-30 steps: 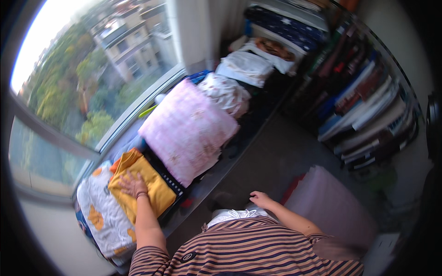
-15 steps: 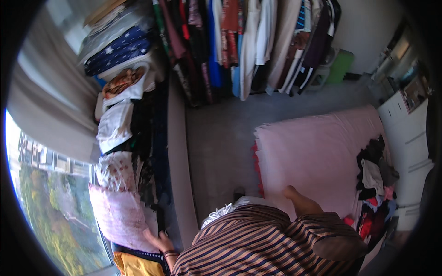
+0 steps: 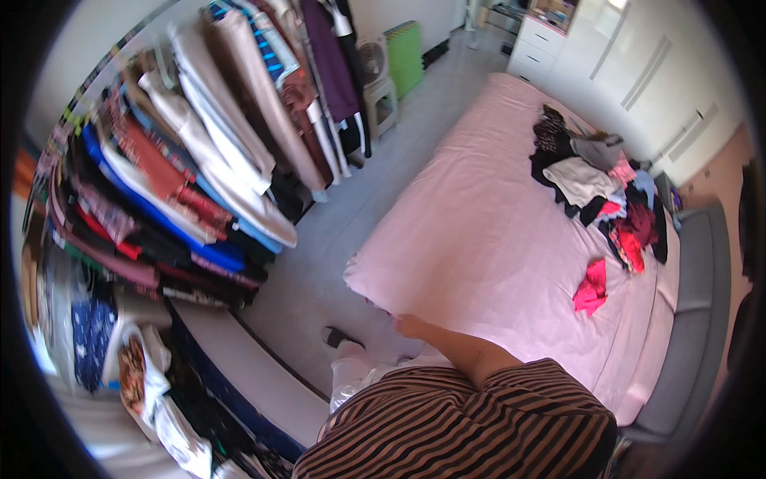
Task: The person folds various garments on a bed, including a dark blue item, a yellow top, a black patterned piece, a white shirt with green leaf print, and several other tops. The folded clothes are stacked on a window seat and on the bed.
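Observation:
My right forearm reaches forward from the striped sleeve. At its end my right hand [image 3: 408, 326] hovers by the near left edge of a bed with a pink sheet [image 3: 447, 231]. Its fingers are too small and blurred to read, and no held thing shows. My left hand is out of view. Toward the right side of the bed lies a loose pile of clothes [image 3: 578, 180] in black, grey, white and red. Apart from it, a crumpled bright red-pink garment [image 3: 591, 287] rests on the sheet.
A rack of hanging clothes [image 3: 199, 152] fills the far left. Below it stands a long ledge [image 3: 247, 359] with folded clothes and bags. A fan [image 3: 372, 60] sits on a white stool beside a green panel [image 3: 404, 57]. White cabinets [image 3: 638, 72] and a grey headboard [image 3: 694, 311] line the right.
The view has swung right, so the window has left it and more of the bed shows. My left hand, earlier at a pale pink bundle on the ledge, is out of view.

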Action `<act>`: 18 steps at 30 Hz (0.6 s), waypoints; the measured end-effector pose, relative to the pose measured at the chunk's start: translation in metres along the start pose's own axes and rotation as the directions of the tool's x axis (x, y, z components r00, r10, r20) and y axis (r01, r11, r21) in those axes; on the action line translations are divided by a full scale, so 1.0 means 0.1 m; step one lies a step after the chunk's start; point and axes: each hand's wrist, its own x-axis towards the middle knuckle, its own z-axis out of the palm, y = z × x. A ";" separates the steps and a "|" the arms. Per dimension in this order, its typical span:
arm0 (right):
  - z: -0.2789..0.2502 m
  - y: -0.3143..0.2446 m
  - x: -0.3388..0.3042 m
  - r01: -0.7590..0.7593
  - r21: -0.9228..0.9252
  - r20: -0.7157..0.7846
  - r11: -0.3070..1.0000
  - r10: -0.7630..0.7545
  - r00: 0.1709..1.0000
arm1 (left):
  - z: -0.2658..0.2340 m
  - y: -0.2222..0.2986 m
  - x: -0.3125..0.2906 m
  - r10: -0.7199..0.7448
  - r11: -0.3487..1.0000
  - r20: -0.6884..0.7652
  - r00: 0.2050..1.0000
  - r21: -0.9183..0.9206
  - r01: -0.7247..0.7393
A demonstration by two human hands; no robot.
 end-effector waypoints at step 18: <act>-0.32 -0.71 0.26 -0.645 0.764 0.392 0.001 0.793 0.465 | -3.89 3.67 3.45 0.494 0.747 0.160 0.854 0.424 -0.512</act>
